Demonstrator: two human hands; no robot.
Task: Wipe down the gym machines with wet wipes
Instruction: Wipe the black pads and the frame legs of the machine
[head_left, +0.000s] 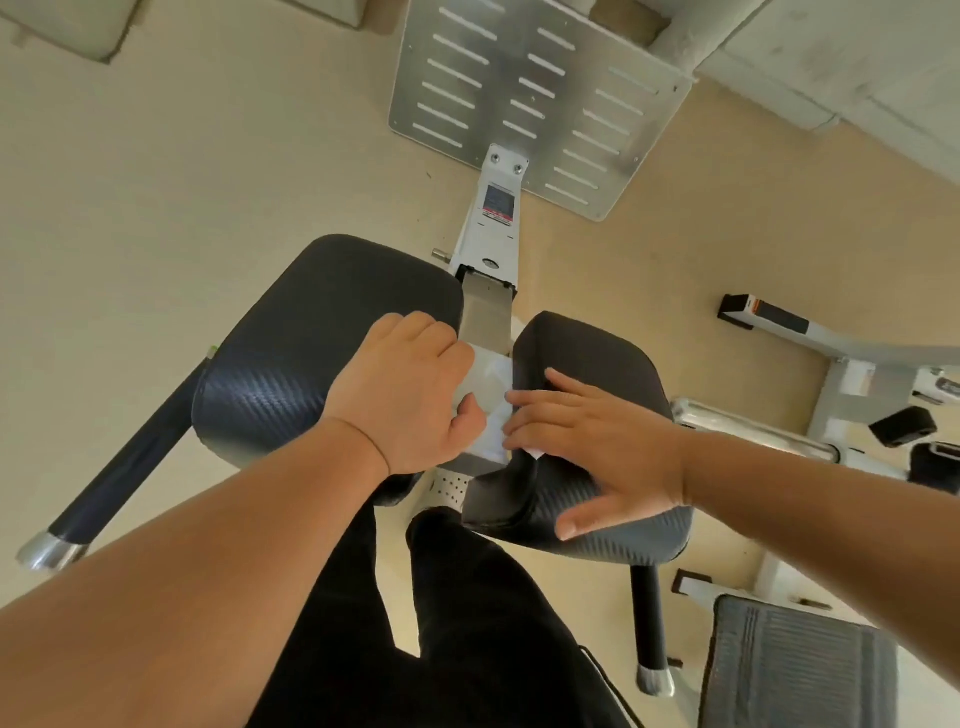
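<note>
A gym machine fills the middle of the view, with two black textured pads: a large left pad (291, 338) and a smaller right pad (597, 358). A white wet wipe (488, 387) lies in the gap between them. My left hand (402, 395) has its fingers curled round the wipe's left part, thumb against it. Over the inner edge of the right pad lies my right hand (597, 441), fingers straight and spread, fingertips touching the wipe's right edge. A small white corner of the wipe shows under that hand.
The machine's white post (493, 218) leads up to a slotted metal foot plate (535, 98). A black handle bar (119, 478) with a chrome end sticks out lower left. More machine parts and a grey pad (800, 670) stand at the right. My black trousers fill the bottom middle.
</note>
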